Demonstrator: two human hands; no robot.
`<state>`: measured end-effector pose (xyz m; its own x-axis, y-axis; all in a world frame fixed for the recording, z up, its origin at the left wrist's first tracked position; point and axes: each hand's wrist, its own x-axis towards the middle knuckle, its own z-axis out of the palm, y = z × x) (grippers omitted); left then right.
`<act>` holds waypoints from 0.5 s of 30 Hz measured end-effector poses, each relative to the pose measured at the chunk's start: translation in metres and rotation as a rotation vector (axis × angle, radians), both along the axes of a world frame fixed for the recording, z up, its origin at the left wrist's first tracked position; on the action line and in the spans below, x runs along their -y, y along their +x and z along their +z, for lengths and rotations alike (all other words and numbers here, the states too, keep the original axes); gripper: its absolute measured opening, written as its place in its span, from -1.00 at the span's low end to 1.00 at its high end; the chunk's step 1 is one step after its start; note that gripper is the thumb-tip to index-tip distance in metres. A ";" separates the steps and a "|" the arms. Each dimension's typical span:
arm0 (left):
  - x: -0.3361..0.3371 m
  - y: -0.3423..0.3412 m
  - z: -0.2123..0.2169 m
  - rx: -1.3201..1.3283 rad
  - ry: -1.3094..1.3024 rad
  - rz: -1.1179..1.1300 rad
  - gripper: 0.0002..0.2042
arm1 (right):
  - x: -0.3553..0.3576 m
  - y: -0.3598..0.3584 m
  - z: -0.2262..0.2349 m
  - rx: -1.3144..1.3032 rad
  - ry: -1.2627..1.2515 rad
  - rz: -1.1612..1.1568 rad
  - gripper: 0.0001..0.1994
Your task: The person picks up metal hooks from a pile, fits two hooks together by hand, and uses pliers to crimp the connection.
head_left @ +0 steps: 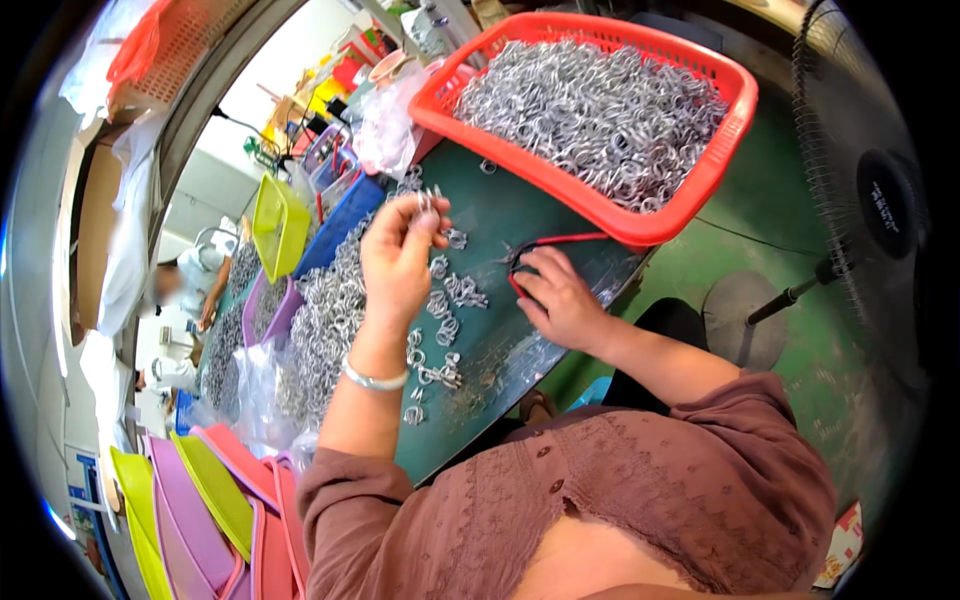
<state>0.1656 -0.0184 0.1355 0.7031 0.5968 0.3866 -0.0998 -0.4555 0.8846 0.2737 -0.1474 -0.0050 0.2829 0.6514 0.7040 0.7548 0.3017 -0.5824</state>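
Observation:
My left hand [398, 255], a pale bangle on its wrist, is raised over the green tabletop with thumb and fingers pinched on small silver metal rings [432, 192]. How many rings are in the pinch is hard to make out. Closer to the table's edge, my right hand [565, 300] has its fingers curled on red-handled pliers [572, 238], whose jaws point left toward the loose rings. Between and below the hands lie small clusters of linked rings [440, 375]. A large heap of silver rings [335, 320] spreads left of my left forearm.
A red plastic basket [690, 215] full of metal rings stands at the far right of the table [490, 350]. Yellow-green [282, 230] and purple bins [285, 310] line the left. Stacked coloured baskets [205, 500] sit lower left. A floor fan [880, 200] stands right. Other people work far left.

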 end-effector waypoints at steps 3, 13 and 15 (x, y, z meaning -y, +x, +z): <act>-0.027 0.056 0.037 0.034 0.106 -0.018 -0.91 | 0.002 0.002 -0.002 -0.027 -0.014 0.003 -0.72; -0.097 0.116 0.076 -0.218 0.560 0.416 -0.55 | -0.002 0.003 -0.006 -0.069 -0.015 -0.008 -0.73; -0.105 0.086 0.105 0.064 0.261 0.223 -0.72 | -0.003 0.000 -0.004 -0.047 0.007 0.019 -0.73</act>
